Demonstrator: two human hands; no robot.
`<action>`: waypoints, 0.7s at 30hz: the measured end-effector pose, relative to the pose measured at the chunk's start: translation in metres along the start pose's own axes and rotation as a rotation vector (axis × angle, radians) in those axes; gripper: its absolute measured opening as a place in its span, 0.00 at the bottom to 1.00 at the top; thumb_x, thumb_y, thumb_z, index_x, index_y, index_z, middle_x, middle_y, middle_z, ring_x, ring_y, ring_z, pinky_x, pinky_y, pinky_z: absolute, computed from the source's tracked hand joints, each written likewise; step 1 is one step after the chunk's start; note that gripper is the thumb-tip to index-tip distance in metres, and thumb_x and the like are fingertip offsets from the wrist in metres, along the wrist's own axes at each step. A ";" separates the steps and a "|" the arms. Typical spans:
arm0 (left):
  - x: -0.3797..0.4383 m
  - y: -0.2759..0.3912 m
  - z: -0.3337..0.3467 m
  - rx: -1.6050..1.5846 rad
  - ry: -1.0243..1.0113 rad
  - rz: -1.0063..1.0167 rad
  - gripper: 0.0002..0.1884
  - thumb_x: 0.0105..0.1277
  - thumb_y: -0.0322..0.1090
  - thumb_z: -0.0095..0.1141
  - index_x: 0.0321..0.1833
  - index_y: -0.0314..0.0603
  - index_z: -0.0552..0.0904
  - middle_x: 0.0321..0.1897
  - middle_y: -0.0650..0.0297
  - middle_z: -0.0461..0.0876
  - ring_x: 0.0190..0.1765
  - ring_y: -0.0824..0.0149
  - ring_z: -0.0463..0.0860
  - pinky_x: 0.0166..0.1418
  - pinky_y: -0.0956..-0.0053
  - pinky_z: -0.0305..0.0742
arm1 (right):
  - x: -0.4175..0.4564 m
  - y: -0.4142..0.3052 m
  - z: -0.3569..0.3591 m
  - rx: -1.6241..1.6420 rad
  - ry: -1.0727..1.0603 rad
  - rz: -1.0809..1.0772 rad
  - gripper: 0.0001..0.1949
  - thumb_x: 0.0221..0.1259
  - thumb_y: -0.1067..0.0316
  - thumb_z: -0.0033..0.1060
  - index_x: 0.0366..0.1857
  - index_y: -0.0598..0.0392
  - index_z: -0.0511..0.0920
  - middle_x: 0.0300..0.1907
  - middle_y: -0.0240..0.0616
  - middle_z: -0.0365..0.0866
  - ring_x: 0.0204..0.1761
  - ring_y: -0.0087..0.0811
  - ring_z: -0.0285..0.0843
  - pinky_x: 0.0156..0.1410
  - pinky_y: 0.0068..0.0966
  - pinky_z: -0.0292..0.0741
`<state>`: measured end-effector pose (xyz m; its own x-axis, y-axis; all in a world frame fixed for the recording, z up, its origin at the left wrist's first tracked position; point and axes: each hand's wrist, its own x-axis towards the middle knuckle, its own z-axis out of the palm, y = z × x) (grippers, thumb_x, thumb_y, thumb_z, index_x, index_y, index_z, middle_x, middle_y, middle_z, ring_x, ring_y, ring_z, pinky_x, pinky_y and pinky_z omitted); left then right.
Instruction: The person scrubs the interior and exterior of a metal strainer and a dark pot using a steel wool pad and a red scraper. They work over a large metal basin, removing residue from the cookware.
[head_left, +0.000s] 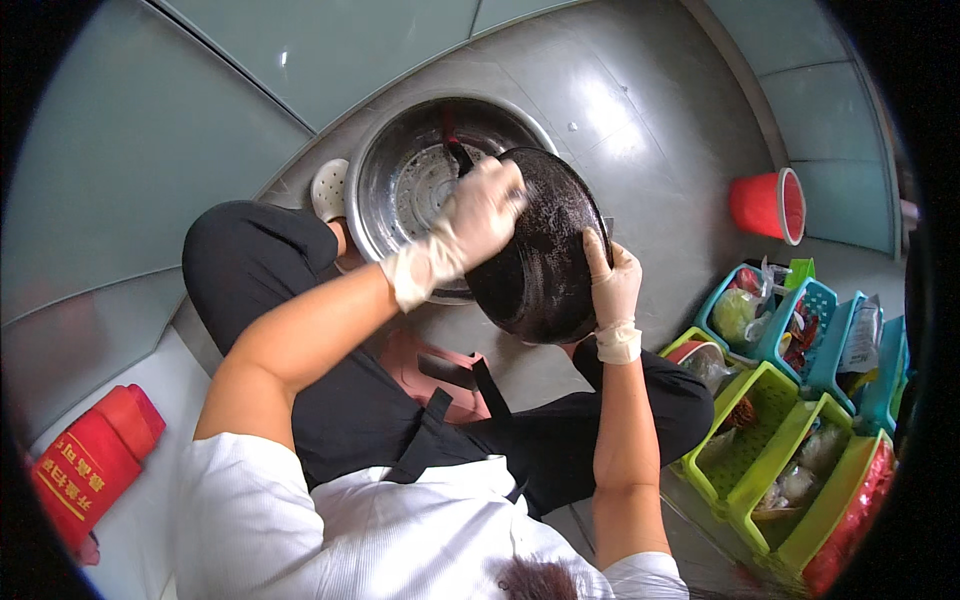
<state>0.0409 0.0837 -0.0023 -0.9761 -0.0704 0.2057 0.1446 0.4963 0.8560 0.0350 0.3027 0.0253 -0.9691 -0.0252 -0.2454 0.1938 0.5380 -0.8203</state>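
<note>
My gloved right hand (616, 281) grips the rim of a black pan (551, 232), thumb on the near face and fingers behind. The pan is tilted over the right side of a large steel basin (360, 202). Its dark surface has pale, speckled patches. My left hand (484, 210), gloved too and blurred, is closed in a fist against the pan's left part. A small dark grey item (517, 193), too blurred to name, pokes out at its fingers. Past that hand, a black handle (459, 157) with a red end extends over the basin; its joint is hidden.
A pink stool (405, 367) stands between my legs. Green baskets (739, 491) and blue baskets (821, 296) with bagged goods are at the right, below a red bucket (754, 202). Glossy panels (225, 187) rise at the left. A red folded bag (97, 465) bears writing.
</note>
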 end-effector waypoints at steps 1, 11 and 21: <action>0.013 -0.018 -0.004 0.042 0.043 -0.013 0.07 0.63 0.29 0.61 0.37 0.39 0.75 0.32 0.53 0.76 0.35 0.53 0.79 0.40 0.60 0.73 | 0.004 0.000 0.002 -0.017 -0.006 -0.017 0.22 0.64 0.52 0.68 0.39 0.68 0.84 0.25 0.30 0.81 0.31 0.17 0.71 0.39 0.22 0.73; 0.019 -0.017 -0.011 0.146 0.002 -0.096 0.07 0.62 0.29 0.61 0.36 0.39 0.75 0.32 0.54 0.77 0.36 0.53 0.80 0.40 0.61 0.74 | -0.004 -0.010 0.006 -0.022 -0.024 -0.024 0.23 0.63 0.49 0.69 0.35 0.66 0.85 0.22 0.30 0.79 0.28 0.18 0.68 0.37 0.23 0.71; 0.024 -0.010 -0.010 0.161 0.022 0.027 0.05 0.63 0.28 0.62 0.36 0.40 0.78 0.32 0.54 0.79 0.35 0.57 0.81 0.39 0.64 0.77 | -0.007 -0.011 0.009 0.014 -0.021 -0.005 0.23 0.63 0.48 0.69 0.33 0.65 0.84 0.21 0.27 0.75 0.27 0.16 0.65 0.35 0.22 0.70</action>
<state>0.0173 0.0686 -0.0013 -0.9682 -0.0730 0.2391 0.1409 0.6307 0.7631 0.0407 0.2889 0.0312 -0.9666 -0.0452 -0.2521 0.1915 0.5261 -0.8286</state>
